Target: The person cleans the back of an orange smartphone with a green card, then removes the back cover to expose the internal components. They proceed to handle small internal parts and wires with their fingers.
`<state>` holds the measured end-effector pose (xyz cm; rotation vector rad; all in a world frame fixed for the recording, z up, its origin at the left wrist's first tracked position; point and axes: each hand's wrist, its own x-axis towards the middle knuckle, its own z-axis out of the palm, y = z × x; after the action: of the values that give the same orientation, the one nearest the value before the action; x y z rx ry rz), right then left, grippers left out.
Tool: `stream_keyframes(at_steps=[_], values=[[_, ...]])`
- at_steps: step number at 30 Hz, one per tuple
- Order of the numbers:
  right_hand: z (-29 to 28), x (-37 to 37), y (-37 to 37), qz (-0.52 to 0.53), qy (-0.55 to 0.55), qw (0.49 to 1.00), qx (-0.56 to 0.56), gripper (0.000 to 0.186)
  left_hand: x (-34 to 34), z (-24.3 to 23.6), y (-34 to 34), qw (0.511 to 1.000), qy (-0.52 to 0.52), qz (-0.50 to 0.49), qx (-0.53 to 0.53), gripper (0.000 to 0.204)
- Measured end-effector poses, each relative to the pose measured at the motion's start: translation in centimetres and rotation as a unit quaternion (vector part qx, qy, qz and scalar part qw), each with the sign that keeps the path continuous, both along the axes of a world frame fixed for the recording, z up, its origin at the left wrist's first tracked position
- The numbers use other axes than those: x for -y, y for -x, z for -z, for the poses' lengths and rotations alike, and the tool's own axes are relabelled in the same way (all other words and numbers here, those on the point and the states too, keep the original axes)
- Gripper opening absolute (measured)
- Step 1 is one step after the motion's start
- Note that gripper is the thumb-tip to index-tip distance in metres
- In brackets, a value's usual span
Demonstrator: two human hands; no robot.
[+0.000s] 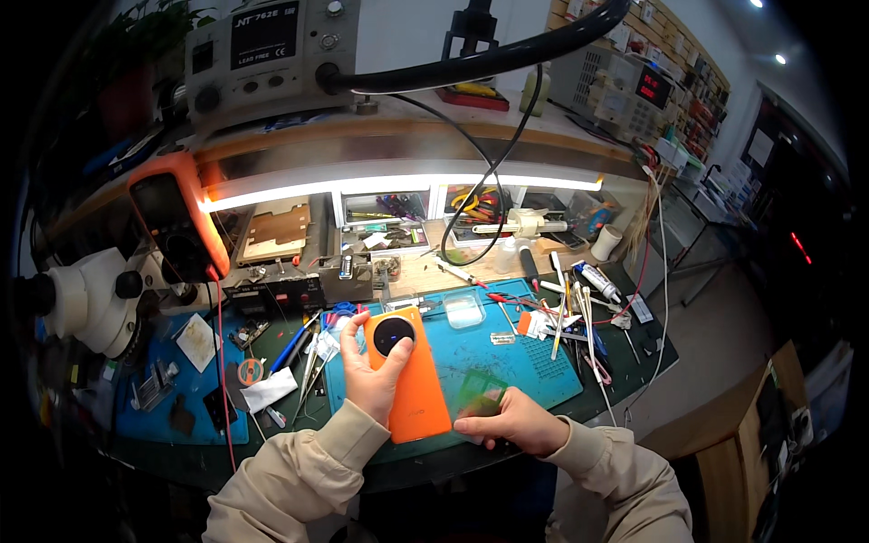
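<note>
Fingers (358, 348) of the left hand (373, 376) are wrapping around an orange smartphone (409, 373), while the right hand (511, 423) is pinching a thin green translucent card (480, 395).

Head view: the left hand's fingers are curling against the phone's left edge, with the thumb pressing on its back, just below the round black camera module (393, 336). The phone is lying back-up and slightly tilted over the blue work mat (525, 362), its lower end toward the person. The right hand's fingertips are pressed together on the card at the phone's lower right edge; whether the card is touching the phone is unclear. Right of the phone, tweezers and brushes (570, 317) are lying scattered. Left of the phone, an orange multimeter (176, 217) is leaning upright, and farther left a white microscope (86, 303) is standing.
</note>
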<state>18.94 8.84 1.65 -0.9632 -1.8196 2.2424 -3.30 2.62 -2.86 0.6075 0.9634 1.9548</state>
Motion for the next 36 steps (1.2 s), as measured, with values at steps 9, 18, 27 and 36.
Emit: stream_keyframes(at_steps=[9,18,27,36], values=[[2.3,1.3,1.2,0.159,0.014,0.979,-0.124,0.024,0.3,-0.6,-0.7,0.994,-0.024,-0.102,-0.045,0.070],[2.3,0.3,1.0,0.106,0.014,0.991,-0.079,0.026,0.2,-0.4,-1.4,0.995,-0.012,-0.066,-0.076,0.070],[1.8,-0.2,0.6,0.020,0.004,0.996,-0.090,0.022,0.3,-0.6,-1.3,0.994,0.006,0.033,-0.104,0.071],[0.7,-0.4,0.5,-0.024,-0.014,0.997,-0.072,0.029,0.4,-0.4,-0.4,0.976,-0.001,0.068,-0.208,0.074]])
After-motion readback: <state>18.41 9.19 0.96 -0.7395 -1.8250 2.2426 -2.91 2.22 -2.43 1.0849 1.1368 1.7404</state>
